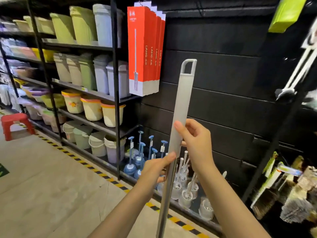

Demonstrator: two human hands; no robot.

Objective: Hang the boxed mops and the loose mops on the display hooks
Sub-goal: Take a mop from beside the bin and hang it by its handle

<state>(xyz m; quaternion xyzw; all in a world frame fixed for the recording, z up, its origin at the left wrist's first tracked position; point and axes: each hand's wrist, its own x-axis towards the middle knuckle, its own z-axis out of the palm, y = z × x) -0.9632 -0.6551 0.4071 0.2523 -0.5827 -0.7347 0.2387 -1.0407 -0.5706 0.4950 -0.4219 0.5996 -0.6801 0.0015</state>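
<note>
One loose mop (181,107) upright; left hand (154,170) and right hand (197,141) both grip its handle. Four boxed mops (145,50) hang together.

**Loose mop upright, boxed mops already hung**

You have a loose mop with a flat pale-grey plastic handle (182,107) standing nearly upright, leaning slightly right at the top, where it ends in a rectangular hanging loop; below the grey sleeve runs a bare metal pole. Up and to its left, four tall orange-and-grey cardboard mop boxes (145,50) hang together in a row against the black wall.
</note>
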